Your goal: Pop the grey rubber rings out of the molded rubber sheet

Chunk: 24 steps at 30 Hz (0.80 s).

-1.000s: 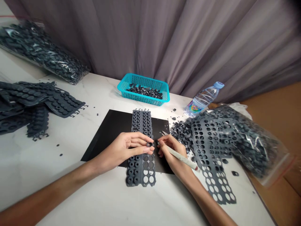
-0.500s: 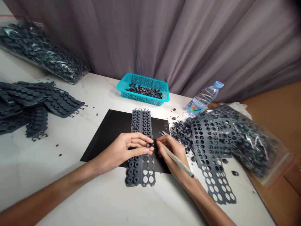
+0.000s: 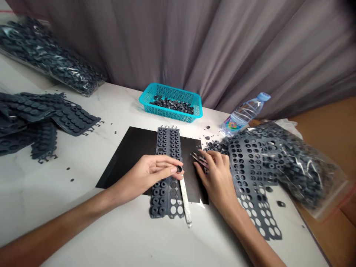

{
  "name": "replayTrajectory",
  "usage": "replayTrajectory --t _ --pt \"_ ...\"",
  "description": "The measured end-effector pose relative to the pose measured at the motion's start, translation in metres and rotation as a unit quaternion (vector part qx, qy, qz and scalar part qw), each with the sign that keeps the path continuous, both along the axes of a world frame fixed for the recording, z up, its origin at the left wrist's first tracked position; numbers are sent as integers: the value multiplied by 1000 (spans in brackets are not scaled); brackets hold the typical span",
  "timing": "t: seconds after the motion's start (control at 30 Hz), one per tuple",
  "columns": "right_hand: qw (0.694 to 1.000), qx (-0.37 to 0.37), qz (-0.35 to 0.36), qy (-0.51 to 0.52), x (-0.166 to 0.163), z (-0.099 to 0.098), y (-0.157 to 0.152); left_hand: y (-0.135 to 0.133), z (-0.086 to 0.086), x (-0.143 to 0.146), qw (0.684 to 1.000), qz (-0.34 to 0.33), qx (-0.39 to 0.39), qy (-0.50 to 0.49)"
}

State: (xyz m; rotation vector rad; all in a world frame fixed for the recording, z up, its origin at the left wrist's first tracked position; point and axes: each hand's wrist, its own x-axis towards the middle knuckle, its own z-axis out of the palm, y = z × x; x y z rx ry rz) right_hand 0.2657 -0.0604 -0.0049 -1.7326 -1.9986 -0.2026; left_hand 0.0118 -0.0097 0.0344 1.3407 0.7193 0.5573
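Observation:
My left hand (image 3: pixel 157 170) is closed, pinching a small black rubber cup (image 3: pixel 179 169) between thumb and fingers. It rests over a dark grey rubber sheet (image 3: pixel 167 202) with rows of round ringed pieces; the lower right part has holes. Beside that sheet's right edge lies a slim tool with a whitish wrapped handle (image 3: pixel 185 202), its upper end hidden near my left fingertips. Over at the right, my right hand (image 3: pixel 218 172) has its thumb and index finger apart, on either side of metal tweezers (image 3: pixel 198 158). A black mat (image 3: pixel 125 154) lies under the sheet.
A turquoise basket (image 3: pixel 169 114) of small black pieces stands at the back. On the right are a water bottle (image 3: pixel 244 115), a punched-out sheet (image 3: pixel 250 178) and a bag of black pieces (image 3: pixel 303 174). More rubber sheets (image 3: pixel 41 118) and another filled bag (image 3: pixel 50 55) are at left.
My right hand has let go of the white-handled tool, now lying beside the sheet, and moved right to the tweezers. My left hand still pinches the rubber cup. The view shifted slightly.

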Motion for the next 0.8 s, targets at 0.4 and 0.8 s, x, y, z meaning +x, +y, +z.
replayTrajectory --t 0.4,0.8 --pt "997 8 -23 -79 10 0 3 -1 0 3 996 84 23 -16" --pt "933 -79 -10 350 -13 15 -12 -4 -3 4 992 116 56 -9"
